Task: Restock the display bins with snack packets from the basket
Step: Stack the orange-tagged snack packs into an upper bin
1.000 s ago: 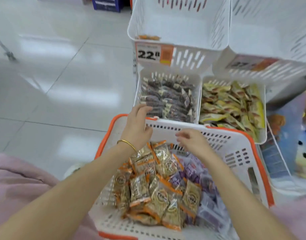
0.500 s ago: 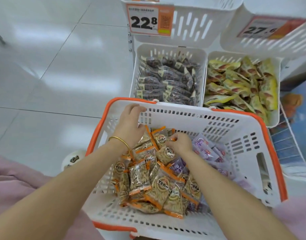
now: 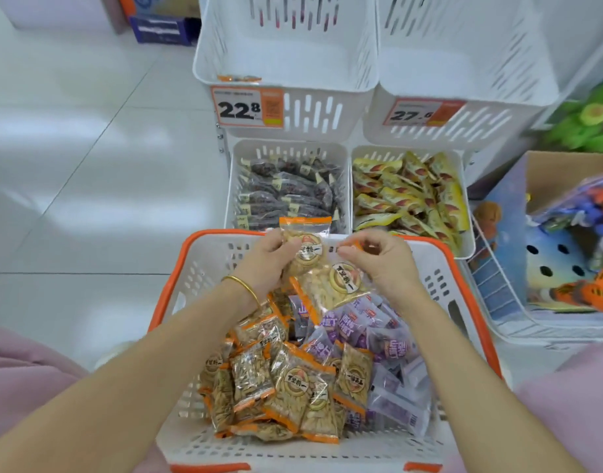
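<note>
You look to be at the pick-up step, your left hand (image 3: pixel 269 264) gripping one orange-edged snack packet (image 3: pixel 305 247) and your right hand (image 3: pixel 378 264) pinching a second packet (image 3: pixel 334 285) above the basket (image 3: pixel 208 268), so the next move probably calls for lifting both forward into the nearly bare upper-left bin (image 3: pixel 286 59).

Packets (image 3: pixel 286 387) in basket (image 3: pixel 208 274) before bins (image 3: pixel 290 145)

Your left hand (image 3: pixel 263 268) hides the lower edge of the upper packet (image 3: pixel 306 235); your right hand (image 3: pixel 382 268) covers a corner of the lower packet (image 3: pixel 327 291). The right price tag (image 3: pixel 424 112) blurs after 27.
</note>
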A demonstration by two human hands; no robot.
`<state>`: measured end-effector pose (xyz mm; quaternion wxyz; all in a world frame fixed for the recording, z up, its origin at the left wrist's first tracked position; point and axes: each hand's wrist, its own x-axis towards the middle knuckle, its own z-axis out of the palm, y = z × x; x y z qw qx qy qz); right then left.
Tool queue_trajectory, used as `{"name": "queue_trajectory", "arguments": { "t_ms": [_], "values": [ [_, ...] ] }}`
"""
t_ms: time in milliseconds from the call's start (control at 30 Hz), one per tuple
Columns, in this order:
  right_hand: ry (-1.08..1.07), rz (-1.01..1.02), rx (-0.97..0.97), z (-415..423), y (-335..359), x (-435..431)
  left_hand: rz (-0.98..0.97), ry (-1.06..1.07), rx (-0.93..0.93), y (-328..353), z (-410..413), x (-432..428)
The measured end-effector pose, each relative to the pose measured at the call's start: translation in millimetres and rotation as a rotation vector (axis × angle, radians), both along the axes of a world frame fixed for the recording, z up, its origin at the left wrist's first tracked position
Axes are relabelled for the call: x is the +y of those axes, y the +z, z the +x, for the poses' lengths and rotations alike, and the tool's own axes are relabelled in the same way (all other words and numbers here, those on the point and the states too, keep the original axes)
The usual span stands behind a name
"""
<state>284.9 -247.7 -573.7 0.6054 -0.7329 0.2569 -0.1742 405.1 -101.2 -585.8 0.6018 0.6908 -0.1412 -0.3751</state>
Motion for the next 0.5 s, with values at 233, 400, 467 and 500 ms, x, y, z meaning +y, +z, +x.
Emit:
{"name": "queue_trajectory", "arguments": {
  "t_ms": [233, 400, 467, 500],
  "values": [
    [0.147, -0.564, -0.183, 20.4, 58.9, 3.5, 0.067, -0.362, -0.137, 40.5, 4.6, -0.8],
    [0.134, -0.774, -0.142, 49.7, 84.7, 0.1, -0.011, -0.448, -0.251, 58.2, 19.8, -4.3],
    [0.127, -0.741, -0.065, 57.8, 93.9, -5.7, -0.038, -0.424, -0.236, 65.6, 27.7, -7.4],
    [0.158, -0.661, -0.03, 60.2, 99.5, -9.5, -0.043, -0.394, -0.234, 70.2, 33.4, -8.8]
  ]
}}
